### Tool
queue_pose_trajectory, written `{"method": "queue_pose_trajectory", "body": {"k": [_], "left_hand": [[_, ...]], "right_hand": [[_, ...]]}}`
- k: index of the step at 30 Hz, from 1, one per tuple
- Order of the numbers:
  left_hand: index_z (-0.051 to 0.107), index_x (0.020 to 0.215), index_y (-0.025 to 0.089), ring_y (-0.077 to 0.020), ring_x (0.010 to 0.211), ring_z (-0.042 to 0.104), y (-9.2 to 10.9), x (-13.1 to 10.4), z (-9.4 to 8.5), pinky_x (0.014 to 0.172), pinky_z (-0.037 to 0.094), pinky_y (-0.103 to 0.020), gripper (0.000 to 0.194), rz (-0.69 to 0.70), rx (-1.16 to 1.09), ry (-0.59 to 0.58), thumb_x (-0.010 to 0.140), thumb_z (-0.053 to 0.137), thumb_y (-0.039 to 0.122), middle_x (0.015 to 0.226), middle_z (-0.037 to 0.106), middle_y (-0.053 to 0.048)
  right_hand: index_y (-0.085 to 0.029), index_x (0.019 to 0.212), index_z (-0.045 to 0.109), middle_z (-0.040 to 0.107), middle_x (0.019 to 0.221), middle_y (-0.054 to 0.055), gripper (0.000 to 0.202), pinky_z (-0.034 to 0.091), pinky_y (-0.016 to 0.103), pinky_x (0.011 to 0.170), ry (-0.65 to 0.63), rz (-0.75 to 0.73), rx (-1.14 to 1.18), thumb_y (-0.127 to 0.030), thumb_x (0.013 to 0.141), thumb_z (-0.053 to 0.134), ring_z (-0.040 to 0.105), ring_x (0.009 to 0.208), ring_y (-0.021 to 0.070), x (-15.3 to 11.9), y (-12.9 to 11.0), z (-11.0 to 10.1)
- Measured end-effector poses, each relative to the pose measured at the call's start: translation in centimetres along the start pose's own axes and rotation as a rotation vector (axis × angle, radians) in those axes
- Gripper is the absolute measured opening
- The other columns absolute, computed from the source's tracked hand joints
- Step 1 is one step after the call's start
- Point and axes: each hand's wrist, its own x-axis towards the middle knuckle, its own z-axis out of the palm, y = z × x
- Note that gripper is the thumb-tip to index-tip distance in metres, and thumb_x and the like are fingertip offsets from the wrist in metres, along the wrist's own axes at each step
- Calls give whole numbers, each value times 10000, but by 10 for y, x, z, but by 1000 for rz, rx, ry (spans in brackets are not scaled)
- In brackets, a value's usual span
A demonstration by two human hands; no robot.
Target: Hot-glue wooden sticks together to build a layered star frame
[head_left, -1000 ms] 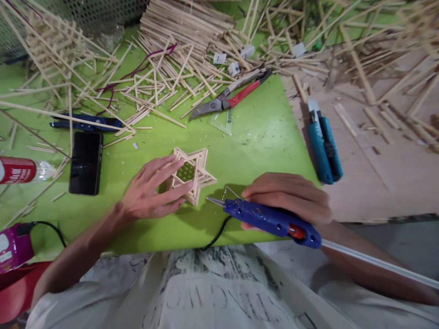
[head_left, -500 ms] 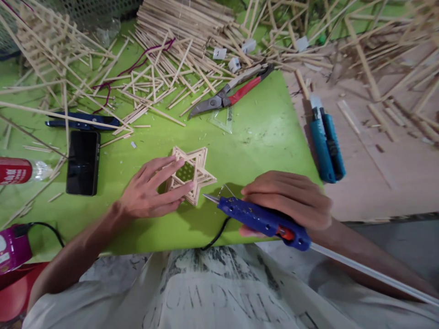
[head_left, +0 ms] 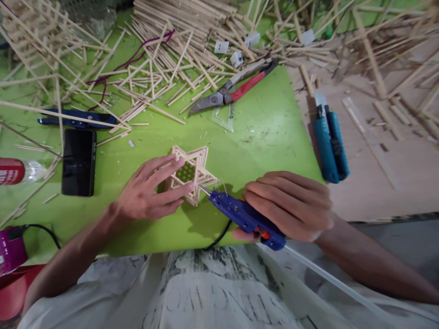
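Note:
A star made of stacked thin wooden sticks (head_left: 202, 176) lies near the front edge of the green table. My left hand (head_left: 151, 188) rests on its left side, fingers spread, with fingertips pressing the sticks. In my right hand (head_left: 288, 203) is a blue glue gun (head_left: 236, 211), the fingers wrapped round its body. Its metal nozzle touches or nearly touches the lower right part of the star. A long clear glue stick (head_left: 322, 272) sticks out of the gun's rear.
Red-handled pruning shears (head_left: 224, 95) and a clear set square (head_left: 223, 119) lie beyond the star. Piled sticks (head_left: 185, 32) fill the back. A black phone (head_left: 78, 162) and bottle (head_left: 12, 171) are left, teal cutters (head_left: 331, 146) right.
My right hand has tilted the glue gun and brought its nozzle left and slightly up to the star. My left hand has stayed on the star. The view has shifted slightly.

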Motion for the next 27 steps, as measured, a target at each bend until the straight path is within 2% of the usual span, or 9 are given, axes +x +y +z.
{"method": "queue_pose_trajectory", "body": {"k": [7, 14, 20, 27], "left_hand": [[612, 1472, 312, -373, 1485, 568, 0, -1, 0, 1116, 608, -529, 629, 12, -3, -7, 880, 824, 310, 1672, 492, -128], [620, 1454, 327, -360, 1493, 562, -1, 1, -1, 1133, 608, -515, 610, 12, 14, -11, 880, 825, 340, 1666, 495, -110], [624, 1453, 306, -377, 1499, 554, -1, 1, -2, 1144, 600, -534, 617, 18, -5, -20, 873, 836, 320, 1683, 473, -124], [619, 1454, 314, -373, 1500, 555, -2, 1, -2, 1138, 605, -530, 624, 13, -10, -15, 869, 838, 320, 1682, 482, -110]], "right_hand": [[-173, 817, 718, 738, 757, 96, 440, 638, 362, 633, 70, -50, -17, -572, 992, 656, 658, 697, 207, 2, 7, 7], [-209, 789, 716, 733, 758, 75, 431, 625, 343, 631, 57, -53, -43, -579, 996, 640, 646, 696, 197, 5, 7, 7], [-192, 778, 724, 727, 743, 80, 435, 614, 342, 611, 83, -41, -19, -587, 958, 687, 654, 674, 195, 7, 7, 8], [-189, 758, 715, 719, 713, 72, 472, 607, 338, 596, 93, -23, -25, -610, 969, 680, 640, 642, 189, 9, 6, 9]]}}
